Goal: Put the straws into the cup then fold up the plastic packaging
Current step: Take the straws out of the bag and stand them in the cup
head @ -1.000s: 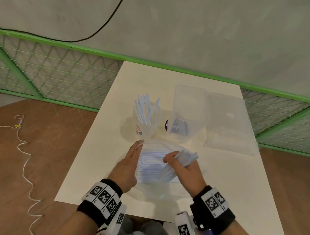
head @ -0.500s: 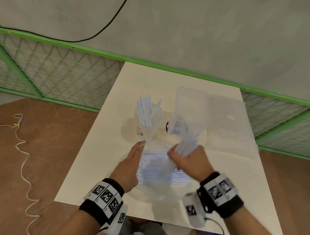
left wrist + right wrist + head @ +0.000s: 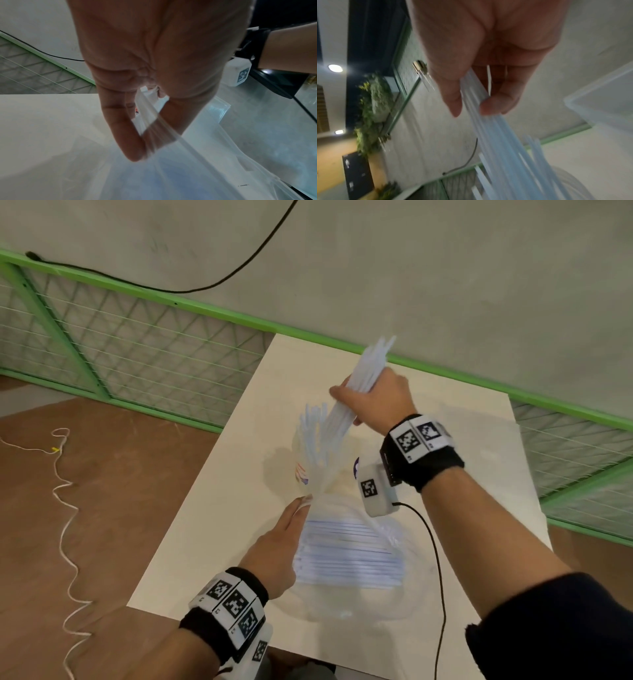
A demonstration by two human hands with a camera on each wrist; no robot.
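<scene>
My right hand [image 3: 347,397] grips a bundle of pale blue straws [image 3: 359,381] and holds it tilted, raised over the clear cup [image 3: 303,455]. The cup stands on the white table [image 3: 222,508] with several straws in it. The bundle's lower ends are blurred near the cup; I cannot tell if they are inside. In the right wrist view, the right hand [image 3: 471,108] closes thumb and fingers around the straws [image 3: 496,135]. My left hand [image 3: 303,503] pinches the open edge of the plastic packaging [image 3: 346,604], which lies flat with more straws [image 3: 346,556] inside. In the left wrist view, the left hand [image 3: 145,146] pinches the film [image 3: 188,155] between thumb and forefinger.
A clear plastic box [image 3: 599,101] stands behind the cup, mostly hidden by my right arm in the head view. A green mesh fence [image 3: 137,354] runs along the table's far side. A white cord [image 3: 65,508] trails on the brown floor to the left.
My right hand drew the bundle of straws out of the packaging and lifted it up and away, over the cup. The left hand stayed at the packaging's edge.
</scene>
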